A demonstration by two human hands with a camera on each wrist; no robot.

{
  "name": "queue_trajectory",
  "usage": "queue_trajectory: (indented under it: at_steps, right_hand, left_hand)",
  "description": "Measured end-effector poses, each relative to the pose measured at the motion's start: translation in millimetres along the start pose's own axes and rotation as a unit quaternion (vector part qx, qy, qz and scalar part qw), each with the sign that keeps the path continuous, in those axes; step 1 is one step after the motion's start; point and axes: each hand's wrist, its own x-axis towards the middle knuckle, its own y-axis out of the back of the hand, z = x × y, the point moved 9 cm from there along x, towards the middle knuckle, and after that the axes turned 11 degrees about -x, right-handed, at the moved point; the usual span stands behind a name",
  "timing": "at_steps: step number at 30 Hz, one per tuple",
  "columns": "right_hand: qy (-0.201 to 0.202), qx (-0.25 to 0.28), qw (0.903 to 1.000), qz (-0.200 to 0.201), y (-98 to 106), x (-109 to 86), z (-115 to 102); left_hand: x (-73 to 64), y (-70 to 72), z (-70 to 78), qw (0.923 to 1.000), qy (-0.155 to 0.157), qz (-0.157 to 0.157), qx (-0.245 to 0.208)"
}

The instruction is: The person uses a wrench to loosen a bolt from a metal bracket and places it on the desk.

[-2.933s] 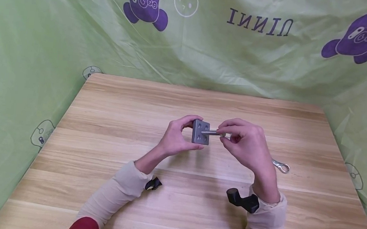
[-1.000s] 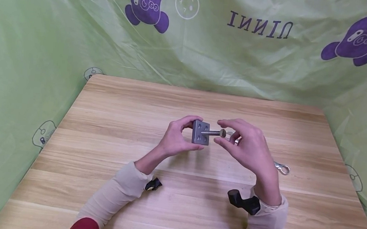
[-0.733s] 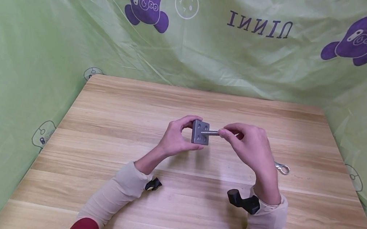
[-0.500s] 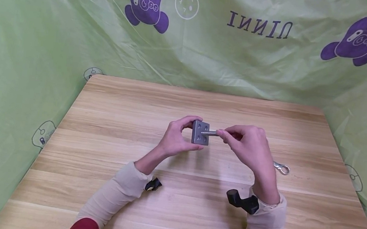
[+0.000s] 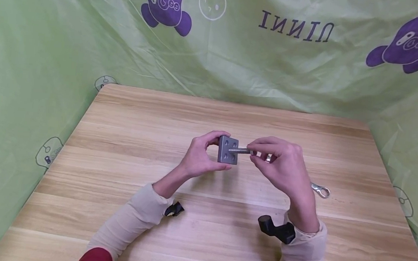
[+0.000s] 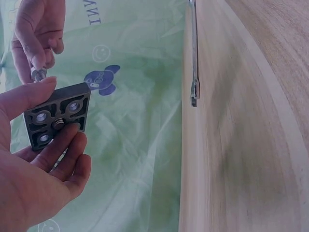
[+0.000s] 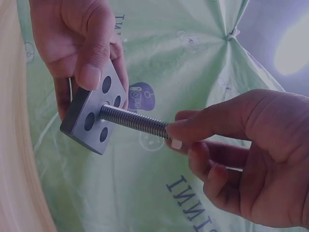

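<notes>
My left hand [image 5: 201,156] holds a square grey metal plate [image 5: 224,150] by its edges, thumb on one side and fingers on the other, raised over the table. The plate has several holes around a central one. A long threaded bolt [image 7: 135,121] stands in the central hole, and its tip shows on the ribbed back of the plate [image 6: 48,128] in the left wrist view. My right hand [image 5: 282,164] pinches the bolt at its head end between thumb and fingers, which partly cover the hex head [image 7: 176,144].
A silver wrench [image 5: 321,190] lies on the wooden table [image 5: 139,116] behind the right hand, which hides its middle. Green printed cloth [image 5: 208,56] encloses the table at the back and sides. Black wrist mounts [image 5: 276,229] stick out from the sleeves.
The right hand let go of the bolt head, then took hold again and rolled its fingers, with the thumb moving from above to below the bolt. The left hand and plate stay in place.
</notes>
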Motion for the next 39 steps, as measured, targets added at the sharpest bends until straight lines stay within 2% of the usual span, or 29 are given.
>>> queue_trajectory:
  at_steps: [6, 13, 15, 18, 22, 26, 32, 39]
  right_hand:
    - [0.025, -0.002, 0.9996, 0.013, -0.3, 0.8, -4.7]
    - [0.041, 0.003, 0.9991, 0.004, -1.7, 0.4, -5.5]
    - [0.022, 0.007, 0.9997, -0.001, -1.5, 0.7, -2.5]
    - [-0.040, 0.005, 0.9990, -0.020, -2.1, 0.8, 6.6]
    - [-0.129, -0.014, 0.9888, -0.074, -7.5, -0.9, 19.4]
    - [-0.164, -0.027, 0.9798, -0.111, -12.2, -2.4, 23.7]
    - [-0.144, -0.028, 0.9844, -0.097, -12.7, -1.7, 20.7]
    - [-0.055, -0.020, 0.9977, -0.033, -4.6, -0.7, 6.9]
  left_hand:
    - [0.1, 0.1, -0.2, 1.0000, -0.003, 0.000, -0.002]
    - [0.1, 0.0, -0.6, 1.0000, 0.001, 0.000, 0.000]
    - [0.0, -0.2, -0.7, 1.0000, 0.003, 0.000, 0.001]
    - [-0.3, -0.1, -1.1, 1.0000, 0.005, 0.001, 0.002]
    - [-0.7, 0.3, -1.8, 1.0000, 0.006, 0.002, 0.001]
    - [-0.9, 0.2, -1.8, 1.0000, 0.005, 0.001, 0.000]
    - [-1.0, -0.8, -1.4, 0.9999, 0.008, -0.001, 0.008]
    - [-0.5, -0.4, -0.7, 1.0000, 0.005, 0.000, 0.004]
